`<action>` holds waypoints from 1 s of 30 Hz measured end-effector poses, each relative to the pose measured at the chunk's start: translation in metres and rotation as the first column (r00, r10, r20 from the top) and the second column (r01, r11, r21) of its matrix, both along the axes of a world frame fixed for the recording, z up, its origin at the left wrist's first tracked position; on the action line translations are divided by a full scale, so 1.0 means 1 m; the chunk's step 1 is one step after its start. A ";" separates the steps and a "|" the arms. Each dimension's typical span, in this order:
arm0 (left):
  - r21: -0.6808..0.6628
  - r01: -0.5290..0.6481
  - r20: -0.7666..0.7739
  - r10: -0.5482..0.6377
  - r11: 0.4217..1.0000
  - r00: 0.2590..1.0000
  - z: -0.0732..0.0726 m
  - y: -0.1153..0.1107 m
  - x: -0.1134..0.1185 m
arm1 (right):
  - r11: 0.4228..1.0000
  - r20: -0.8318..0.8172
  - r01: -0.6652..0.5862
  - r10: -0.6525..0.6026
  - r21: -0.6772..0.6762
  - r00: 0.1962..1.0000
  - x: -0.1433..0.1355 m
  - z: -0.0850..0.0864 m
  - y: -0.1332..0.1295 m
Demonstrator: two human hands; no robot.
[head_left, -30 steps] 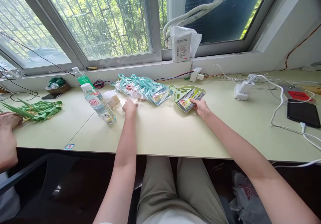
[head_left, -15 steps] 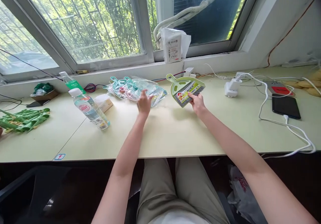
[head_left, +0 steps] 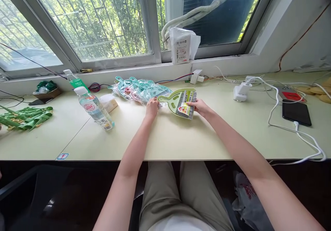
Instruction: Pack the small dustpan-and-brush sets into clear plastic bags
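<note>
A green dustpan and brush set (head_left: 177, 104) with a printed label is held above the table, its handle pointing left. My right hand (head_left: 200, 107) grips the bristle side at its right edge. At the handle's end, my left hand (head_left: 152, 106) has its fingers closed on the handle tip. Just behind my left hand lies a pile of teal sets in clear plastic wrapping (head_left: 138, 88).
Left of the pile stand a clear bottle (head_left: 94, 110), a green-labelled bottle (head_left: 76, 82) and a tissue box (head_left: 110, 105). Green strips (head_left: 28, 117) lie far left. At right are a white adapter (head_left: 241, 92), cables and a black phone (head_left: 296, 112).
The green set has turned so its handle points left and has come lower. My left hand has closed on the handle's end; before, it was raised and open beside the pile.
</note>
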State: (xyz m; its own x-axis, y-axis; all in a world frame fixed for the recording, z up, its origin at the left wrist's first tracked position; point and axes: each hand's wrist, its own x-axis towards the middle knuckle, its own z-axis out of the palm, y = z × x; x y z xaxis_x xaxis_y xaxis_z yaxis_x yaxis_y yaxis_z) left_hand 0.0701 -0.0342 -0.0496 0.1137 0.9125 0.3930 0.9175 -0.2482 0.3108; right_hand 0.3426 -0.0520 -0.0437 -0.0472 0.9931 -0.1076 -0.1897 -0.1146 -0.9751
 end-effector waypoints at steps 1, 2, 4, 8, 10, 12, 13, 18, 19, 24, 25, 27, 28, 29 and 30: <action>0.000 -0.003 -0.012 0.003 1.000 1.000 0.000 0.000 0.000 | 1.000 0.013 0.009 -0.009 -0.016 1.000 0.003 -0.001 0.001; 0.005 -0.010 -0.027 0.010 1.000 1.000 0.001 -0.001 0.000 | 0.999 0.029 0.018 -0.017 -0.036 0.999 0.006 -0.003 0.003; 0.033 -0.023 -0.052 0.025 0.999 0.998 0.002 -0.003 -0.002 | 0.996 0.057 0.034 -0.029 -0.081 0.998 0.011 -0.005 0.005; 0.067 -0.004 -0.051 0.007 0.998 0.999 0.004 -0.004 -0.005 | 0.991 0.059 0.073 -0.066 -0.115 0.996 0.011 -0.008 0.007; 0.033 0.006 -0.009 -0.006 0.999 1.000 0.005 -0.004 -0.005 | 0.989 0.049 0.103 -0.098 -0.104 0.994 0.008 -0.008 0.007; 0.017 -0.033 0.087 0.031 0.999 0.996 0.006 -0.003 -0.004 | 0.985 0.046 0.129 -0.125 -0.113 0.991 0.005 -0.008 0.005; 0.013 -0.073 0.148 0.070 0.997 0.987 0.007 -0.003 -0.003 | 0.983 0.051 0.140 -0.134 -0.122 0.990 0.004 -0.008 0.005; -0.054 -0.276 0.382 0.275 0.960 0.882 0.018 -0.008 -0.003 | 0.980 0.080 0.158 -0.149 -0.123 0.986 0.008 -0.007 0.004; -0.045 -0.294 0.404 0.286 0.955 0.869 0.020 -0.010 -0.003 | 0.982 0.069 0.151 -0.144 -0.114 0.987 0.008 -0.007 0.004; 0.179 -0.186 0.467 0.083 0.966 0.881 0.023 -0.019 0.004 | 0.998 -0.037 0.064 -0.064 -0.004 0.997 -0.005 -0.002 -0.003; 0.218 -0.134 0.482 0.012 0.967 0.876 0.023 -0.021 0.008 | 0.999 -0.046 0.040 -0.038 0.029 0.998 -0.011 0.000 -0.007; 0.265 -0.022 0.517 -0.123 0.964 0.847 0.022 -0.025 0.019 | 0.996 -0.042 -0.001 0.005 0.089 0.999 -0.023 0.001 -0.014; 0.272 0.031 0.539 -0.179 0.962 0.823 0.022 -0.028 0.024 | 0.993 -0.036 -0.008 0.012 0.114 0.999 -0.030 0.000 -0.018; 0.268 0.083 0.563 -0.225 0.960 0.795 0.022 -0.031 0.030 | 0.991 -0.035 0.000 0.004 0.133 0.999 -0.036 -0.001 -0.021; 0.255 0.136 0.586 -0.265 0.957 0.766 0.023 -0.035 0.036 | 0.989 -0.041 0.026 -0.020 0.142 0.999 -0.041 -0.003 -0.024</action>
State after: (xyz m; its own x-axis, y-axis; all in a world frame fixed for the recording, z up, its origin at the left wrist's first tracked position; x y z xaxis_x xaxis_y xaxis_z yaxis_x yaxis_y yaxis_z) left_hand 0.1063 -0.0693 -0.0268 -0.0357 0.7980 0.6016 0.4731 -0.5168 0.7135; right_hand 0.3014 -0.0759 -0.0469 -0.0255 0.9990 0.0368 -0.2295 0.0300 -0.9728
